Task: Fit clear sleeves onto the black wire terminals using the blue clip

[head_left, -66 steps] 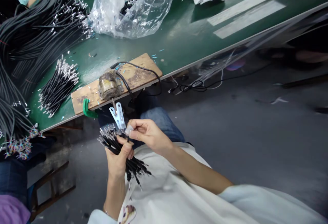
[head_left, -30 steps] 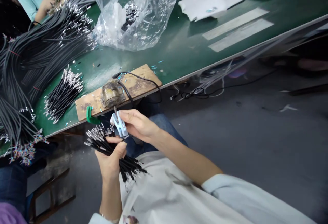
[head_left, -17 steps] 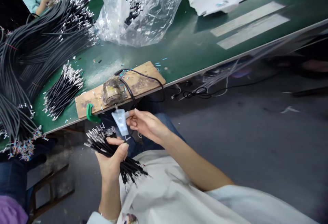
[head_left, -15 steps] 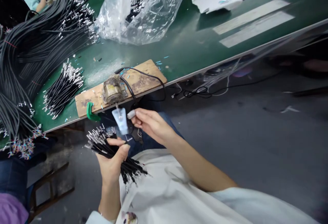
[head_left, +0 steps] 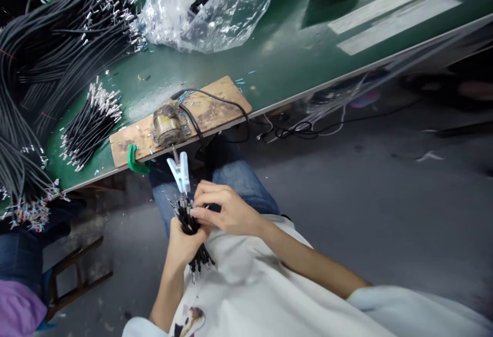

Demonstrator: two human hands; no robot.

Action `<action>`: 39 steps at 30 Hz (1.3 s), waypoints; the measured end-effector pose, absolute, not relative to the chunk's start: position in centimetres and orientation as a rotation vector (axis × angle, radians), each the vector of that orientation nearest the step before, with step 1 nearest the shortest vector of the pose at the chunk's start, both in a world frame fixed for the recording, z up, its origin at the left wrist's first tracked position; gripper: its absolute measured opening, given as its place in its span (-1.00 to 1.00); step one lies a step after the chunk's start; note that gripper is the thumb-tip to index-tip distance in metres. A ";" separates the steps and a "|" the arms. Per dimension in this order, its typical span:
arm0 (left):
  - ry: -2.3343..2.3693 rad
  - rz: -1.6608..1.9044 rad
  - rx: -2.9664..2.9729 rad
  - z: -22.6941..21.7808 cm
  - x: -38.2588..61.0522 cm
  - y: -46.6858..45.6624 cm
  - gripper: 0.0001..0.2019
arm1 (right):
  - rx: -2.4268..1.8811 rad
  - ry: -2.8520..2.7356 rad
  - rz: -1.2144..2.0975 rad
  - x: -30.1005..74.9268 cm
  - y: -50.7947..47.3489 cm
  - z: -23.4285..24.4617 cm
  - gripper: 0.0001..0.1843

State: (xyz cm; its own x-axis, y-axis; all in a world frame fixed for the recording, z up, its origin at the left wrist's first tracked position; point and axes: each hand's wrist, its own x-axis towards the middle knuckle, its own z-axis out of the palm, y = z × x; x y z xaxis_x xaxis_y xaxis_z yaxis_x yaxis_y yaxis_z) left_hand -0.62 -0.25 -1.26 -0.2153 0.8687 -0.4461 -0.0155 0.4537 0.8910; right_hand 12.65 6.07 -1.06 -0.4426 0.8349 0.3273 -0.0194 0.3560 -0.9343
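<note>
- Left hand [head_left: 182, 242]: wrapped around short black silver-tipped cables [head_left: 186, 220]
- Right hand [head_left: 227, 211]: at their two o'clock, grip unclear
- Pale-blue plastic clothespin [head_left: 180, 173]: at their twelve o'clock

Floor [head_left: 346, 193] dim, smeared toward right edge; pale glare on green tabletop [head_left: 277, 64]; plastic bag [head_left: 234, 23] glinting.

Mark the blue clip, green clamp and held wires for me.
Blue clip [head_left: 183, 178]: head view, on its body.
Green clamp [head_left: 133, 161]: head view, on its curve.
Held wires [head_left: 186, 220]: head view, on black sheathing.
</note>
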 end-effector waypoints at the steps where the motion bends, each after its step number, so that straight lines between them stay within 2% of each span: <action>1: 1.552 0.953 0.768 -1.9 -0.7 -0.5 -0.79 | -0.755 -1.736 1.263 12.8 5.8 -1.9 -0.72; 6: 1.529 0.954 0.750 -4.1 -0.8 -1.5 -0.81 | -0.988 -1.573 1.318 12.4 4.4 -4.9 -0.66; 8: 1.545 1.002 0.734 -4.2 -0.7 -1.6 -0.82 | -1.019 -1.532 1.191 11.7 4.2 -4.8 -0.65; 13: 1.540 1.146 0.718 -3.1 -0.4 -0.7 -0.77 | -0.933 -1.524 0.614 10.2 4.3 -2.7 -0.67; 15: 1.516 1.192 0.707 -2.4 0.0 -0.2 -0.70 | -0.883 -1.498 0.557 9.9 4.5 -2.2 -0.69; 17: 1.480 1.232 0.688 -1.6 0.3 0.2 -0.62 | -0.854 -1.404 0.731 9.9 4.7 -1.9 -0.70; 19: 1.446 1.266 0.673 -0.7 0.5 0.6 -0.58 | -0.783 -1.292 1.058 10.1 5.0 -1.9 -0.67; 22: 1.442 1.302 0.666 0.9 0.5 1.3 -0.60 | -0.648 -1.150 1.446 10.5 5.5 -1.7 -0.58; 28: 1.430 1.252 0.657 2.2 0.2 1.6 -0.64 | -0.649 -1.164 1.447 11.3 6.4 -1.0 -0.64; 32: 1.412 1.242 0.735 1.1 0.1 0.8 -0.65 | -0.703 -0.950 1.713 11.1 6.4 -1.0 -0.54; 34: 1.438 1.287 0.805 0.7 0.2 0.5 -0.67 | -0.733 -0.914 1.751 10.9 6.1 -1.0 -0.56; 36: 1.459 1.317 0.845 0.6 0.2 0.4 -0.69 | -0.769 -0.981 1.593 10.8 5.9 -0.8 -0.65; 39: 1.461 1.317 0.821 0.8 0.4 0.3 -0.67 | -0.791 -1.180 1.083 10.7 5.5 -0.5 -0.78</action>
State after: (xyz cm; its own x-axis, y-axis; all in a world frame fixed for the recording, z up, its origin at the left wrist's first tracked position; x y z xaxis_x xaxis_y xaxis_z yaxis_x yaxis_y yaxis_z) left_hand 0.37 0.28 0.84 -0.3045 0.9277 -0.2161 -0.1190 0.1880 0.9749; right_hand 10.67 5.53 -0.49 0.0246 0.9472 0.3196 -0.2375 0.3161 -0.9185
